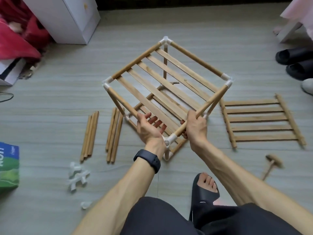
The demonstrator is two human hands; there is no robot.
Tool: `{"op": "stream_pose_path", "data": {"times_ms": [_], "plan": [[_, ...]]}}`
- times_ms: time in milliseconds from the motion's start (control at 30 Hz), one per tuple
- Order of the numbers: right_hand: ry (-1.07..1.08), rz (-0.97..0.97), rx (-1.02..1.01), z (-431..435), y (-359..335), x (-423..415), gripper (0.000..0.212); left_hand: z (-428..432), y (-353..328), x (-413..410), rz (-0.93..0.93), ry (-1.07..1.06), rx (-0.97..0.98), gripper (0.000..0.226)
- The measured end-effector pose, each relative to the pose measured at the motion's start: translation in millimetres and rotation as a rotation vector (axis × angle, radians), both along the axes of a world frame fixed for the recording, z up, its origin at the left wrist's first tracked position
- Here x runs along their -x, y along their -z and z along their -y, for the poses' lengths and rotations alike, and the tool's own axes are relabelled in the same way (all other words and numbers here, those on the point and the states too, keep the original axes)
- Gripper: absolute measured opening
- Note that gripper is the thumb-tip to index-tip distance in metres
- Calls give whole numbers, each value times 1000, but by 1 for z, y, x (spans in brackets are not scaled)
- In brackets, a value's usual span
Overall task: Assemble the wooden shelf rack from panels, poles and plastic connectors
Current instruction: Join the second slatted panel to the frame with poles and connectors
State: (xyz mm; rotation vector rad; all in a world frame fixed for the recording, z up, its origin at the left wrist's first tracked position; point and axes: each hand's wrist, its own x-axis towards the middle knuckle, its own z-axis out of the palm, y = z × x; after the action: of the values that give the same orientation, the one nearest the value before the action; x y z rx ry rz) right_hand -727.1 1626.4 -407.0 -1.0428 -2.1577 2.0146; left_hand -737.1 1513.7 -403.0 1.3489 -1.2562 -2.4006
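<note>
A partly built wooden rack (166, 78) stands on the floor in the middle, with two slatted tiers, poles and white plastic corner connectors. My left hand (149, 128) grips the near-left top pole, its fingers under the slats. My right hand (196, 128) is closed around the near-right top pole, just above the near corner connector (169, 140). A spare slatted panel (260, 120) lies flat to the right. Two bundles of loose poles (89, 134) (114, 135) lie to the left. Loose white connectors (77, 177) sit at the lower left.
A small wooden mallet (272, 164) lies at the lower right. My foot in a black slipper (205, 192) is near the rack. A white cabinet (67, 17) and red cloth (18, 36) stand at the back left, a green-blue box (8, 165) at the left edge, black slippers (294, 63) far right.
</note>
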Motion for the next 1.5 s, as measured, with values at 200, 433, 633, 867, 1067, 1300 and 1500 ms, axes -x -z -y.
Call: {"op": "stream_pose_path", "data": {"times_ms": [200, 433, 633, 867, 1067, 1300, 1500], "plan": [[46, 13, 9, 7, 3, 4, 36, 4, -3, 10, -15, -11, 51, 44], [-86, 56, 57, 6, -16, -10, 49, 18, -11, 12, 60, 274, 409, 45], [-688, 241, 52, -7, -57, -48, 55, 70, -34, 23, 117, 670, 760, 46], [-227, -162, -792, -92, -81, -13, 33, 75, -40, -5, 87, 805, 543, 55], [-247, 133, -434, -134, -48, 25, 50, 66, -28, -12, 73, 692, 671, 49], [-277, 59, -488, -119, -19, -3, 37, 93, -17, 10, -50, 687, 756, 37], [-270, 58, -560, -116, -14, -10, 40, 100, -20, 27, -30, 826, 764, 74]]}}
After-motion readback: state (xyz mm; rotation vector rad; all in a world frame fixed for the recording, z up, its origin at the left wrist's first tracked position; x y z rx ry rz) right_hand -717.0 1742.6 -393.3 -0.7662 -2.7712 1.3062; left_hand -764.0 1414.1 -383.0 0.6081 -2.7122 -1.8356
